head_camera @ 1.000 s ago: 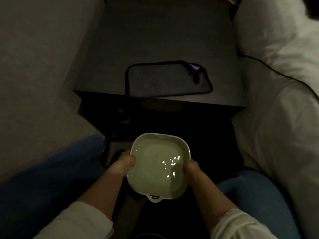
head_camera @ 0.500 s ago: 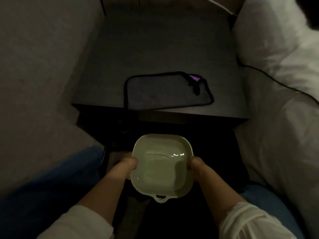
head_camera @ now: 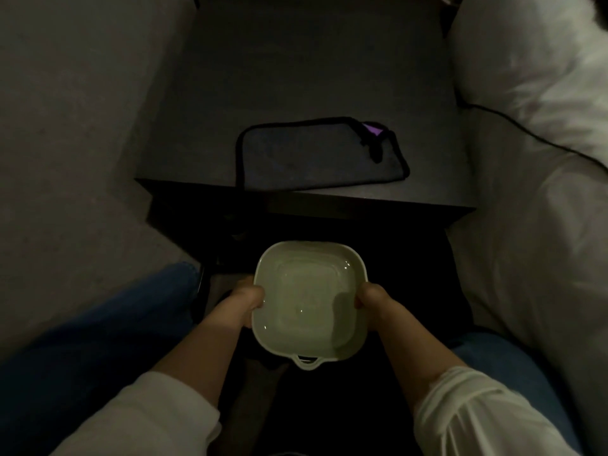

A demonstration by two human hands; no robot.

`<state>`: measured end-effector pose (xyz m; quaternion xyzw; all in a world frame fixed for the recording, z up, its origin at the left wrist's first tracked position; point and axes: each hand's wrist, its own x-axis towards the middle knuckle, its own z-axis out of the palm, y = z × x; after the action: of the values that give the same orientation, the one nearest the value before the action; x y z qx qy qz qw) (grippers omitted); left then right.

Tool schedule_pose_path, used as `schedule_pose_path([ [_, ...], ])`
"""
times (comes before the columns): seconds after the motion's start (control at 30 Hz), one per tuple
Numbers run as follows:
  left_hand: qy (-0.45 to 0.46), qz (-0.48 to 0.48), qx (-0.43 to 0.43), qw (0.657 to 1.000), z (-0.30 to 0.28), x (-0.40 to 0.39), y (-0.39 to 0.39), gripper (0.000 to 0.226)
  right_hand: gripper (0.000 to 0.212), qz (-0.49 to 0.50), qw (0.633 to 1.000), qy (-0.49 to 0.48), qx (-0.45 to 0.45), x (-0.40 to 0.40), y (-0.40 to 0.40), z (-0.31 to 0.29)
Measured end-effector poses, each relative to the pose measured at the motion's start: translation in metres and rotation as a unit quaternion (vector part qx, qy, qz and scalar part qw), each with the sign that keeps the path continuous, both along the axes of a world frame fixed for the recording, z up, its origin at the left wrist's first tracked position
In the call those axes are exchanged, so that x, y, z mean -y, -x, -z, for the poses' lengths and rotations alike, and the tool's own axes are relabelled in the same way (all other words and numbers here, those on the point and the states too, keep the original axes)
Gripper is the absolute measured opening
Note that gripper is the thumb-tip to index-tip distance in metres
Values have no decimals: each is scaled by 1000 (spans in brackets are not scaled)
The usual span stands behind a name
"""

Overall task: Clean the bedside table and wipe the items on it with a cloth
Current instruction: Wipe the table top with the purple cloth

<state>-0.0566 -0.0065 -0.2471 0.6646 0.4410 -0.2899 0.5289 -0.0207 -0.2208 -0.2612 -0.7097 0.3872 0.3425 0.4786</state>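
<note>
- Though the room is dim, we can make out the white bedding (head_camera: pixel 539 199) filling the right side, with a thin dark cable (head_camera: pixel 526 131) trailing across it.
- We see the dark bedside table (head_camera: pixel 312 77) between the bedding and a pale wall (head_camera: pixel 65 126) on the left.
- We find the cloth (head_camera: pixel 316 153), dark-edged with a purple tag at its right corner, lying flat at the table's front edge.
- We hold a pale square dish (head_camera: pixel 309 301) below and in front of the table, well apart from the cloth; a small handle shows at its near edge, and it may hold a little liquid, though the light is too poor to be sure.
- Our left hand (head_camera: pixel 245 299) grasps the dish's left rim, thumb curled over the edge.
- Our right hand (head_camera: pixel 370 299) grasps the right rim likewise.
</note>
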Motion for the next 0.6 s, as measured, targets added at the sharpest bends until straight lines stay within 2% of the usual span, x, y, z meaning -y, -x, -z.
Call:
schedule_pose_path([
  [0.13,20,15,6,1000,-4,-3,4,54,33,7,1000,-8,-4,-2,5,0],
  [0.27,35,-18,12,999,-7,1,6,49,25,-18,1000,4,-4,-2,6,-1],
  [0.37,30,-7,34,999,-2,2,5,59,48,-18,999,-9,-31,-2,6,-1],
  [0.5,-61,10,51,997,-9,6,-2,86,53,9,997,-47,-52,-2,7,-10],
  [0.6,-44,15,60,997,-24,11,-2,75,53,7,998,-53,-37,0,8,-20],
])
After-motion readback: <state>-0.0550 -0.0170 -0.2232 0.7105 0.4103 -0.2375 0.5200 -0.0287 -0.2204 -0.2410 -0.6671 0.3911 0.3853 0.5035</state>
